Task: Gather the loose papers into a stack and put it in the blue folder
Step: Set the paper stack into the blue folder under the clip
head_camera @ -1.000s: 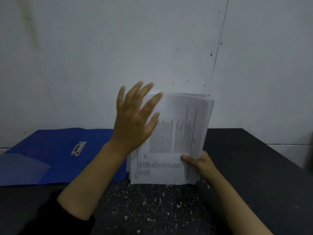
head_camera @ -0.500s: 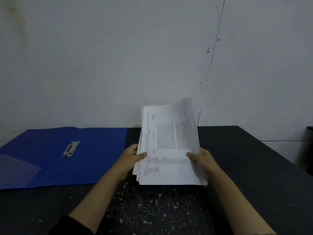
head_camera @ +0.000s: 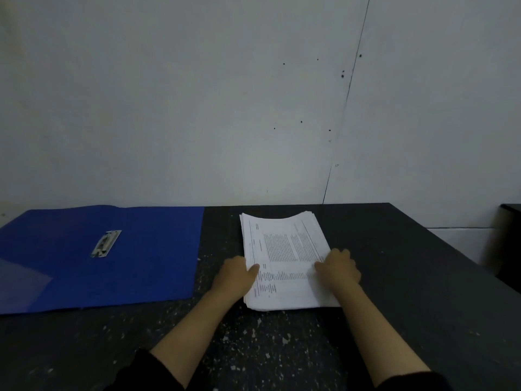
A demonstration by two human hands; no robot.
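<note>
A stack of white printed papers [head_camera: 284, 249] lies flat on the dark table, right of centre. My left hand [head_camera: 236, 273] grips its left edge, thumb on the top sheet. Opposite, my right hand [head_camera: 339, 266] holds the right edge, fingers resting on the top sheet. The blue folder [head_camera: 146, 249] lies open and flat to the left of the stack, apart from it, with a metal clip [head_camera: 105, 244] near its middle and a clear pocket at its near left corner.
The dark table [head_camera: 423, 292] is speckled with white flecks near me. A white wall rises right behind the table's far edge. A dark object [head_camera: 507, 244] stands beyond the table's right edge.
The stack stood upright on its edge in both hands; now it lies flat on the table. Before that, my left hand was raised open against the papers and came down to the left edge.
</note>
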